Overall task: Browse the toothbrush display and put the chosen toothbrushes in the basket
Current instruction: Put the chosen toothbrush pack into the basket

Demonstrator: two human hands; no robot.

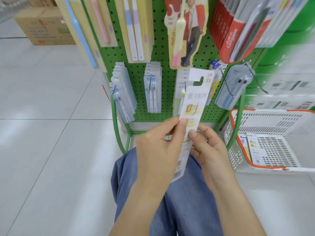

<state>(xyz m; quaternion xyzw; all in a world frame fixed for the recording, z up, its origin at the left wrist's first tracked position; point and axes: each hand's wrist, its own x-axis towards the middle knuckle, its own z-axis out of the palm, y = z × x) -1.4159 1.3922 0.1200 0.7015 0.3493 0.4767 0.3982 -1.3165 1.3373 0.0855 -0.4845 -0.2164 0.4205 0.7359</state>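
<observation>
A long white toothbrush pack [193,101] with a yellow label and a hook slot at its top stands upright in front of the green pegboard display [162,53]. My left hand [158,145] pinches its left edge, thumb on the printed back. My right hand [209,149] holds its right side, thumb against the card. The white basket [265,120] with orange handles sits on the floor to the right, with one similar pack [254,149] lying inside it.
Many toothbrush packs hang on the pegboard hooks, with red Colgate packs [228,34] at the upper right and clear packs [152,89] low down. Cardboard boxes [42,26] stand on the tiled floor at the upper left. My knees in blue trousers [184,201] are below my hands.
</observation>
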